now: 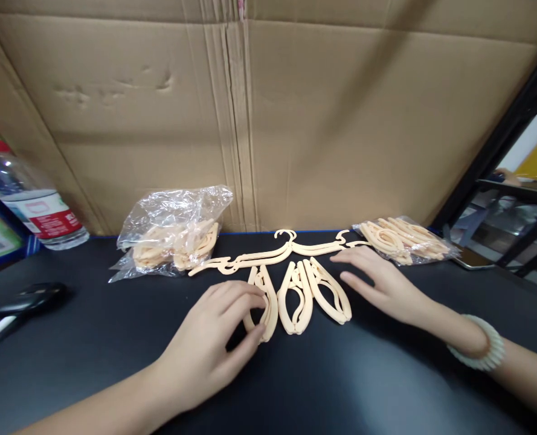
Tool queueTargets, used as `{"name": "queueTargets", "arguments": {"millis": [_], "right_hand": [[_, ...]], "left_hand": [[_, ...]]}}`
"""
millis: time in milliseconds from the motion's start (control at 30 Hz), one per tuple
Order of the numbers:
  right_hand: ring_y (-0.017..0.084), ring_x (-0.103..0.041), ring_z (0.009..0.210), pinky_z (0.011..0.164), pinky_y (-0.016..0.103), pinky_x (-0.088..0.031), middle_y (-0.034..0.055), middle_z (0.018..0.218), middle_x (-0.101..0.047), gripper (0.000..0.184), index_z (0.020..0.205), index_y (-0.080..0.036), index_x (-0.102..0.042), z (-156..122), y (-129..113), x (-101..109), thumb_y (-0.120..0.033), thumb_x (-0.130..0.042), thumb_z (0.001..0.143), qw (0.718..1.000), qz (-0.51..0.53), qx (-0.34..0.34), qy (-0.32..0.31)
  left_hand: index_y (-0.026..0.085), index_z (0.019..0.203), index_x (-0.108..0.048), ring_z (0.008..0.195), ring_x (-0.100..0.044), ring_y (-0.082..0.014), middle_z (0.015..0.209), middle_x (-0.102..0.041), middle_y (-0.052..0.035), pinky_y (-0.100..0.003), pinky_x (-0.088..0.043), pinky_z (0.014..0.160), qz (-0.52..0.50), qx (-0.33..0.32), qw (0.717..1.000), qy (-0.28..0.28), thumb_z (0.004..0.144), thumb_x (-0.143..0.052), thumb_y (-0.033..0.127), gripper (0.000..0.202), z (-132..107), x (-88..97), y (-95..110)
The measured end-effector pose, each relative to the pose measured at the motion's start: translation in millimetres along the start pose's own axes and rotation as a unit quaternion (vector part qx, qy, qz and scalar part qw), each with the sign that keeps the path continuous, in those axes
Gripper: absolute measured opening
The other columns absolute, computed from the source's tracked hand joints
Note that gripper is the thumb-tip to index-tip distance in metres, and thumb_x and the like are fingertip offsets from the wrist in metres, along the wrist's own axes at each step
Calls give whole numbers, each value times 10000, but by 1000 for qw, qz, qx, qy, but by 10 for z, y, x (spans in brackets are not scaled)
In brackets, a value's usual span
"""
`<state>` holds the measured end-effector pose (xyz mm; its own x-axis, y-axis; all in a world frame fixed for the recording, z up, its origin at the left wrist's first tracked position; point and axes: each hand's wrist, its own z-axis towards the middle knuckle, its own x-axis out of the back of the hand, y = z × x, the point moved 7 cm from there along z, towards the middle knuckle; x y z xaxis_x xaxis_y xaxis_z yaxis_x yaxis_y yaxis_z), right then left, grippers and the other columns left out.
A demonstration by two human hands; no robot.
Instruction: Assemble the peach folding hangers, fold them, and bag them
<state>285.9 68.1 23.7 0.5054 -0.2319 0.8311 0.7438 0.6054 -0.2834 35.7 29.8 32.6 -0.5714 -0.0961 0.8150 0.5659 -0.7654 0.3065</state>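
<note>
My left hand (pixel 218 338) is curled over the leftmost folded hanger (pixel 272 308), its thumb and fingers on the cream plastic and hiding part of it. Two more folded hangers (pixel 295 329) (pixel 329 293) lie to the right of it, fanned out on the dark table. Behind them, an unfolded hanger (pixel 263 258) stretches sideways, its hook pointing to the back. My right hand (pixel 381 281) hovers or rests by the right end of this hanger, fingers stretched and apart, holding nothing. A pale beaded bracelet (pixel 479 344) circles the right wrist.
Clear plastic bags with folded hangers stand at the back left (pixel 173 235) and back right (pixel 404 238). A cardboard sheet (pixel 340 121) walls off the back. At left are a red-capped bottle (pixel 46 211) and a black object (pixel 30 299) with a white cable.
</note>
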Motion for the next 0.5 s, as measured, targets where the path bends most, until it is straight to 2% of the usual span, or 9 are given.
{"name": "queueTargets", "arguments": {"millis": [100,200,333,500], "right_hand": [[282,-584,1146,1017,526,-449,126,1207,-643,314,1223,-196,-571,35,382,18,-314,-438,964,998,-39,-31,41],[296,-568,1194,1041,536,-436,142,1267,-617,363,1273,-183,-547,47,586,-58,-305,-431,951,997,-68,-30,19],[294,-552,1210,1057,519,-424,156,1287,-596,405,1318,-161,-517,41,648,-135,-312,-415,956,996,-81,-30,-12],[290,-602,1037,941,504,-487,135,1099,-654,388,1289,-177,-551,64,628,-109,-327,-451,945,996,-76,-35,-3]], "left_hand": [[221,1040,-592,1021,-627,-220,1075,-667,-58,-352,-513,886,-22,57,998,6,934,-491,240,147,31,8,-213],[225,1039,-596,981,-643,-209,1055,-673,-50,-341,-533,862,-42,91,995,9,942,-479,256,155,31,1,-312],[217,1027,-598,991,-642,-215,1040,-675,-56,-344,-534,868,-28,57,998,6,928,-485,228,151,24,2,-222],[215,1001,-604,983,-644,-216,1013,-684,-57,-336,-536,852,-17,27,999,10,912,-490,189,147,13,21,-142]]}}
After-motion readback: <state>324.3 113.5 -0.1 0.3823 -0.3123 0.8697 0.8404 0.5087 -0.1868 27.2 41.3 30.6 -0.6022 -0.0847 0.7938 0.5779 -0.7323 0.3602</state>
